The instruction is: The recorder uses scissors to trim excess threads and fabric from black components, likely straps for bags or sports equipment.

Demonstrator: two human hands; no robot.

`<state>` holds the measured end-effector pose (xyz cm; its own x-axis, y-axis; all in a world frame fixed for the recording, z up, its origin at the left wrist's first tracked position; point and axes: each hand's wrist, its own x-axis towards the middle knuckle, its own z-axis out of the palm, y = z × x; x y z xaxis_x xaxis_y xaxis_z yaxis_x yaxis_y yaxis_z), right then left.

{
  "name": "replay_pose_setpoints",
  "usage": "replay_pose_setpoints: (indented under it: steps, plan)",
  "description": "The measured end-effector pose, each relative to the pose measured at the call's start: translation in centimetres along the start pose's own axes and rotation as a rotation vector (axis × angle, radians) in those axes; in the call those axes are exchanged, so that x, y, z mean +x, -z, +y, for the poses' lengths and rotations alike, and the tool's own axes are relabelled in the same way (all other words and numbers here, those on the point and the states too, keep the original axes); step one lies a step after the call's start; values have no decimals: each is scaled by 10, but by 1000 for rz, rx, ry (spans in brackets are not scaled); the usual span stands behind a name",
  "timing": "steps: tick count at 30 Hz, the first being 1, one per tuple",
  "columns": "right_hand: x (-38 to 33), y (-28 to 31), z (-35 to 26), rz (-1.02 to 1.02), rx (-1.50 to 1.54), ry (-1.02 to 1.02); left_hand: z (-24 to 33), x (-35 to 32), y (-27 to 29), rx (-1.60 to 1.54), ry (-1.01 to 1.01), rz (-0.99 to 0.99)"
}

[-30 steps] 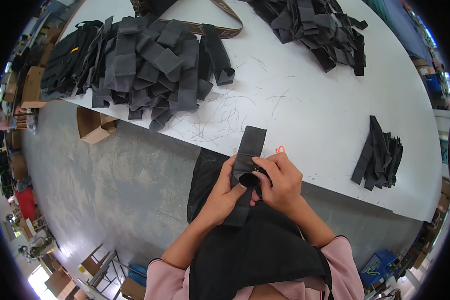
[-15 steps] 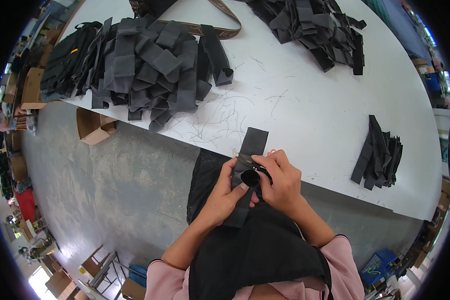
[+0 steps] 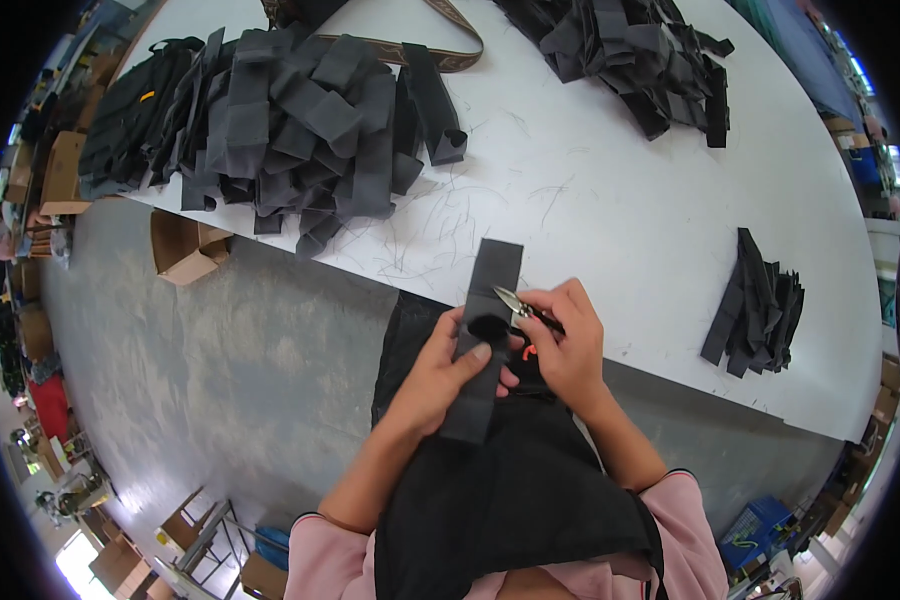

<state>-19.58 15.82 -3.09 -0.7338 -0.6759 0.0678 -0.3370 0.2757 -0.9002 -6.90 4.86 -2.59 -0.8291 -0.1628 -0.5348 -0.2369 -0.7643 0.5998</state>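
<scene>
Between the fingers and thumb of my left hand [image 3: 433,377] is a black fabric strip [image 3: 496,265], held lengthwise over the table's near edge. The strip has a dark looped opening near its middle, just beyond my left thumb. My right hand [image 3: 568,335] is closed around small thread snips [image 3: 515,302] with pointed metal blades. The blades lie over the strip's right edge, above the loop. A bit of orange-red shows below my right fingers. Most of the snips' handle is hidden in my palm.
A large heap of black fabric strips [image 3: 310,130] covers the table's left side. Another pile [image 3: 630,60] lies at the far right, and a small stack [image 3: 755,310] near the right edge. Thread scraps litter the white table [image 3: 610,210]. An open cardboard box [image 3: 185,250] sits below its left edge.
My left hand has shifted the strip slightly left and farther away. The snips' blades, earlier mostly covered near the loop, now show plainly, and my right hand has moved slightly away from the loop.
</scene>
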Motion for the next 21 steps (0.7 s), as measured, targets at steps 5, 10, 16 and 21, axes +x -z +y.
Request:
replay_pose_setpoints:
  steps: [5,10,16,21]
  plan:
    - [-16,17,3,19,76,-30,10,3,8,-82,23,20]
    - [-26,27,-20,-143,-38,27,8,3,7,-105,-51,52]
    - [-20,23,-21,-159,-175,129,7,1,1,-64,-124,80]
    - [-19,19,-22,-186,-266,186,3,0,4,-87,-131,91]
